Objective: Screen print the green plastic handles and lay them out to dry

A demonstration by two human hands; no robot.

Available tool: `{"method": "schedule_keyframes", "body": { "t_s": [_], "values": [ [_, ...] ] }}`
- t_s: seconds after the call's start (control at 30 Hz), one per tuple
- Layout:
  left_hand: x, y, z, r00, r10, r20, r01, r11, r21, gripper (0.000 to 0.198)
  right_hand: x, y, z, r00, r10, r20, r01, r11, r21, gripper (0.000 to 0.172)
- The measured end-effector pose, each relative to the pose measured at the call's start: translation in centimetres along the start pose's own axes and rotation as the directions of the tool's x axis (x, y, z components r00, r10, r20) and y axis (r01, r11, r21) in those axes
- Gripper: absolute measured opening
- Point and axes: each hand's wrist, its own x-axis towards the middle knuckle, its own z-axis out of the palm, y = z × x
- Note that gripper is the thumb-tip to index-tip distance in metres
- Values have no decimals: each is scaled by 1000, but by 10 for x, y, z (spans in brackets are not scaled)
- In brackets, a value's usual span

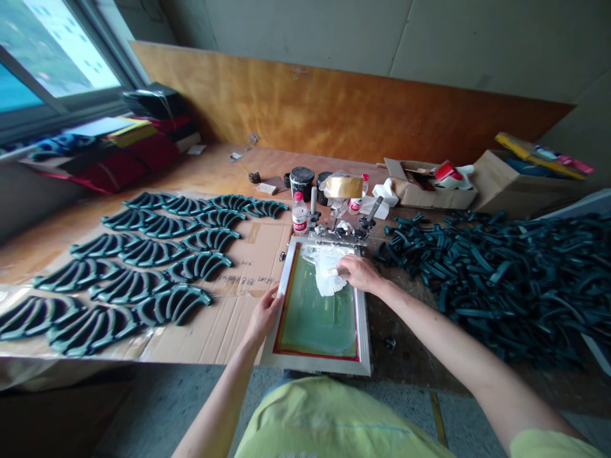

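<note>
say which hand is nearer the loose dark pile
Right. The right hand rests on a white cloth on the screen, just left of the pile; the left hand is farther off, on the screen's other edge.

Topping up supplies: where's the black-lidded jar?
In the head view, the black-lidded jar stands at the far side of the table, directly behind a plastic bottle.

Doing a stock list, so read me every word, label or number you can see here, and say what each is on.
Handwriting on the cardboard sheet: too blurred to read.
Red label on the plastic bottle: too small to read.
Red label on the second bottle: too small to read.
Nothing else legible.
</note>
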Motion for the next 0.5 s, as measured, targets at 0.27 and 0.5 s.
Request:
{"method": "schedule_keyframes", "body": {
  "t_s": [0.27, 0.5],
  "values": [
    [-2, 5, -1, 1000, -5, 11, 5, 1000, -10, 74, -26, -10, 19, 998, -41, -39, 43, 997, 66, 18],
    [-20, 50, -14, 995, -21, 96, 29, 996, -86, 85, 44, 12, -30, 962, 263, -70, -259, 964, 54, 62]
  ]
}}
